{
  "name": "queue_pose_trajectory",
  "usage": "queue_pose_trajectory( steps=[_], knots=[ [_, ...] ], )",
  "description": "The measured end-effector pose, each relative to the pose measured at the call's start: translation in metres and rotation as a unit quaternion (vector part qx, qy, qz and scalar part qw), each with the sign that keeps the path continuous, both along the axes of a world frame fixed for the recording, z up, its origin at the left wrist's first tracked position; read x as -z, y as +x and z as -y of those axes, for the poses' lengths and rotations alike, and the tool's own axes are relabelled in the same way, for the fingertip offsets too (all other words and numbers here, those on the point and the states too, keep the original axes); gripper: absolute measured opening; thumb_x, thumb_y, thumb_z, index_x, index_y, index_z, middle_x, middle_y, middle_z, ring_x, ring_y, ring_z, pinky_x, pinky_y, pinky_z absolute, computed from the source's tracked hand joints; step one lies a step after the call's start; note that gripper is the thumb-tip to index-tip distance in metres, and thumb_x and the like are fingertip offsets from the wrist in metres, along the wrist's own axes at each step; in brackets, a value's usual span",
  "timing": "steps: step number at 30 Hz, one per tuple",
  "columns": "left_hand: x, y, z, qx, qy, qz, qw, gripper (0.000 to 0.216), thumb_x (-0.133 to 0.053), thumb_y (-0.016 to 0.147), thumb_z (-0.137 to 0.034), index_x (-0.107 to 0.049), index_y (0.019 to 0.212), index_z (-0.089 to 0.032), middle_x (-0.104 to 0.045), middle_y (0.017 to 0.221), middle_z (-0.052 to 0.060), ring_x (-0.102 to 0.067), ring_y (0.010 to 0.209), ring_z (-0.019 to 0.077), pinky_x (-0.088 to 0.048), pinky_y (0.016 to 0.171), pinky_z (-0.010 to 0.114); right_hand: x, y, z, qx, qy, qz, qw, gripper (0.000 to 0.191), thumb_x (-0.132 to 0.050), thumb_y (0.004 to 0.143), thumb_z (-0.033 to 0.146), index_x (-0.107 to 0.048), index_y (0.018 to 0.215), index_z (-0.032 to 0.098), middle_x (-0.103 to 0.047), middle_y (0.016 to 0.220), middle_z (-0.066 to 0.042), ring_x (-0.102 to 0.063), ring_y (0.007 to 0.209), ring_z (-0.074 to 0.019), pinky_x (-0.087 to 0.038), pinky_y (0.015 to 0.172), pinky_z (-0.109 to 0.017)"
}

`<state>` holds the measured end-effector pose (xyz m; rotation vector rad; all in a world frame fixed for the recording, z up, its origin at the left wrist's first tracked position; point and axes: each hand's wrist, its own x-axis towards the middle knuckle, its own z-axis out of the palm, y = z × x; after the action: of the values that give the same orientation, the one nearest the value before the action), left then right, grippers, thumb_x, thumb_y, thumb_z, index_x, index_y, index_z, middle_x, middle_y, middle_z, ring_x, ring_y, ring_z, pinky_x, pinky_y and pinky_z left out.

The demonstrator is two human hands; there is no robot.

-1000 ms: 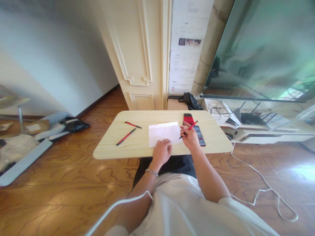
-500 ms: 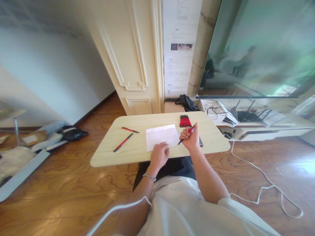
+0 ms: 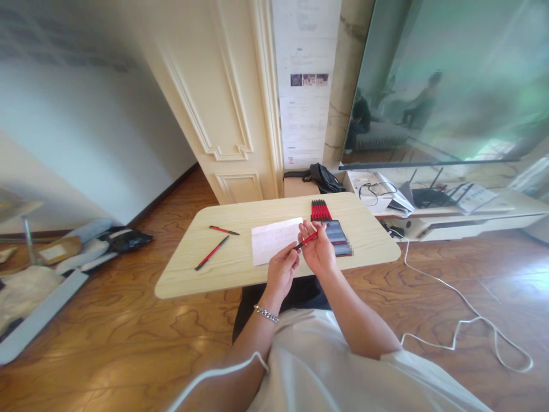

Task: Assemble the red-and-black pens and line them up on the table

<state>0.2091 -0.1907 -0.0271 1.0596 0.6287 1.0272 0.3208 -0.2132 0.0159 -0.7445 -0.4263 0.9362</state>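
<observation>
A red and black pen [image 3: 309, 238] slants between my hands, above the right edge of a white paper sheet [image 3: 271, 240]. My left hand [image 3: 282, 268] pinches its black lower end between thumb and fingers. Turned palm up, my right hand [image 3: 321, 256] has the pen's red upper part lying across its loosely curled fingers. Just beyond the right hand lies a dark phone-like device [image 3: 335, 232], partly covered by that hand. A row of several red and black pens [image 3: 320, 210] sits behind it. Two more pens lie to the left, a shorter-looking one [image 3: 224, 230] and a longer one [image 3: 211, 253].
The pale wooden table [image 3: 189, 257] has rounded corners. Behind it, a black bag [image 3: 325, 178] rests on a box. To the right, a low white cabinet [image 3: 454, 226] carries a router [image 3: 431, 197] and papers. A white cable [image 3: 457, 320] trails over the floor.
My left hand has lifted off the paper and taken the pen's black end. My right hand has turned palm up, moved left and loosened around the pen. More of the dark device shows.
</observation>
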Motion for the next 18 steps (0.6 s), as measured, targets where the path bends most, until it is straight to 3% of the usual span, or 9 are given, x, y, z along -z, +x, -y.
queue_pose_trajectory(
  steps=[4,8,13,18],
  knots=[
    [-0.006,-0.005,-0.016,-0.048,-0.059,0.097,0.992,0.031,-0.075,0.071,-0.037,-0.066,0.093,-0.018,-0.059,0.07,-0.001,-0.056,0.062,0.0063,-0.046,0.06,0.02,0.012,-0.004,0.022,-0.071,-0.069,0.033,0.995,0.032,-0.06,0.078,0.052,-0.063,0.091,0.022,-0.068,0.097,-0.006,-0.064,0.087,-0.0186,-0.05,0.071,-0.03],
    [-0.025,-0.009,-0.031,-0.041,-0.039,0.075,0.996,0.027,-0.077,0.068,-0.035,-0.066,0.079,-0.013,-0.059,0.073,0.001,-0.048,0.056,0.0036,-0.041,0.052,0.018,0.018,0.013,0.044,-0.131,-0.127,0.155,0.971,0.027,-0.075,0.066,0.038,-0.071,0.082,0.016,-0.064,0.067,-0.002,-0.054,0.057,-0.0116,-0.042,0.055,-0.025],
    [-0.043,0.005,-0.04,0.07,0.02,-0.01,0.997,0.029,-0.074,0.071,-0.039,-0.068,0.075,-0.011,-0.051,0.06,0.0,-0.041,0.052,0.0051,-0.034,0.047,0.019,0.01,0.044,0.056,-0.159,-0.159,0.345,0.911,0.027,-0.071,0.068,0.042,-0.074,0.078,0.016,-0.065,0.064,-0.002,-0.052,0.055,-0.0118,-0.039,0.054,-0.025],
    [-0.051,0.027,-0.043,0.091,0.04,-0.027,0.995,0.034,-0.072,0.072,-0.045,-0.07,0.083,-0.013,-0.053,0.059,-0.001,-0.046,0.053,0.0067,-0.038,0.052,0.021,-0.006,0.068,0.055,-0.162,-0.169,0.452,0.861,0.03,-0.067,0.071,0.044,-0.076,0.083,0.017,-0.065,0.062,0.0,-0.052,0.054,-0.0126,-0.038,0.05,-0.024]
  ],
)
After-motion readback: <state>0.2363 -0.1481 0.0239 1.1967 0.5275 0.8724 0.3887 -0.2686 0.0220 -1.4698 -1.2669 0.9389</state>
